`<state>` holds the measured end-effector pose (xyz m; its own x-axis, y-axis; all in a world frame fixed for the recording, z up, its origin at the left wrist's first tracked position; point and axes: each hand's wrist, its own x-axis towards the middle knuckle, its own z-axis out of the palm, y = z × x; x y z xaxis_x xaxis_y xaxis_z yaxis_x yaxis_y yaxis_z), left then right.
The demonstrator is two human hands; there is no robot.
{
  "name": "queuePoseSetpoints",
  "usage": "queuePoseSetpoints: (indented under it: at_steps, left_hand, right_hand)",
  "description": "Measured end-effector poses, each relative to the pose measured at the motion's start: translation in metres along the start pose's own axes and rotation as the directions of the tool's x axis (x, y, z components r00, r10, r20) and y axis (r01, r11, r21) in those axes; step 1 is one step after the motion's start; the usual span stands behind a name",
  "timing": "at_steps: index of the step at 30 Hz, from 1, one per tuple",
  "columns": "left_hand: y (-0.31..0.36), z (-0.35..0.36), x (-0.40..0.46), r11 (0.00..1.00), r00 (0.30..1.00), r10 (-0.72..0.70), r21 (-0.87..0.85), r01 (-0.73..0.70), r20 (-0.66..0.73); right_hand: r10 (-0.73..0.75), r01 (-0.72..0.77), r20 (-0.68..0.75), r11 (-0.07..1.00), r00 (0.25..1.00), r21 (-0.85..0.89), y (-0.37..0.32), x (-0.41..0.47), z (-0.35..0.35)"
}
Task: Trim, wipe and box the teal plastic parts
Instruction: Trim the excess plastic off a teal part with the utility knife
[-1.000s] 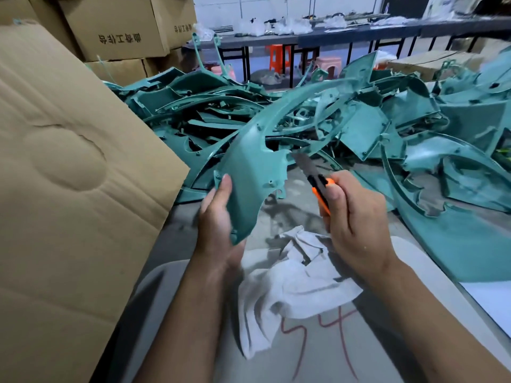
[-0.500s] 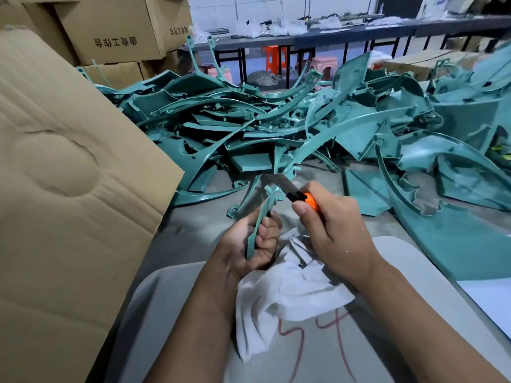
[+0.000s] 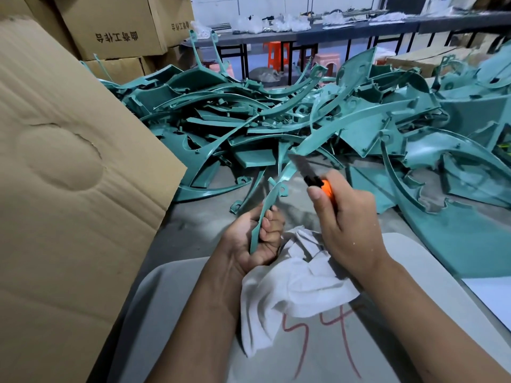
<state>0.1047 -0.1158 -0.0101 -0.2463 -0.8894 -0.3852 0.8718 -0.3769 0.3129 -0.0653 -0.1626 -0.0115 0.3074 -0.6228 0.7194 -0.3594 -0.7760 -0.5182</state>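
The left hand point(image 3: 255, 236) is curled tight around the lower end of a long, curved teal part point(image 3: 279, 183), which rises up and away from it toward the heap. The right hand point(image 3: 345, 219) grips an orange-handled knife point(image 3: 312, 175), thumb along the handle, its blade laid against the part's edge just above the left hand. The two hands sit close together but do not touch.

Right beneath both wrists lies a crumpled white cloth point(image 3: 290, 283) on a pale grey board point(image 3: 318, 355); red handwriting, seemingly "54", shows on the board just nearer than the cloth. Beyond the hands a tangled pile of teal parts point(image 3: 249, 120) covers the table, its near edge reaching almost to the left hand's fingers, with a strip of bare grey table point(image 3: 199, 217) between. Hard to the left of the left arm a large cardboard flap point(image 3: 69, 189) slants up. Farther off beyond it stand stacked cartons point(image 3: 116, 26) with printed characters, which appear mirrored and unreadable.
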Motion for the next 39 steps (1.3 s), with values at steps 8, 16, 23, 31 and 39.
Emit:
queuePoseSetpoints:
  at_steps: [8, 16, 23, 31, 39]
  left_hand:
    - [0.0, 0.0, 0.0, 1.0, 1.0, 0.021, 0.021, -0.021, -0.012]
    - [0.0, 0.001, -0.002, 0.999, 1.0, 0.007, 0.037, -0.007, 0.009]
    - [0.003, -0.003, -0.001, 0.999, 1.0, 0.009, 0.031, -0.009, -0.01]
    - [0.002, 0.002, -0.002, 0.99, 0.997, 0.081, 0.118, -0.078, -0.02]
    - [0.001, 0.0, -0.002, 0.992, 0.999, 0.009, 0.122, -0.015, 0.048]
  right_hand:
    - [-0.008, -0.007, -0.107, 0.991, 0.994, -0.137, 0.005, 0.002, 0.004]
    - [-0.036, 0.007, -0.114, 0.968, 0.993, -0.25, 0.005, 0.001, 0.004]
    - [-0.004, 0.004, -0.008, 0.999, 1.0, -0.038, 0.004, 0.0, 0.002]
    - [0.009, -0.048, -0.289, 0.991, 0.957, -0.128, 0.002, 0.001, -0.002]
    - [0.014, -0.015, -0.025, 1.0, 1.0, -0.028, 0.005, 0.002, 0.0]
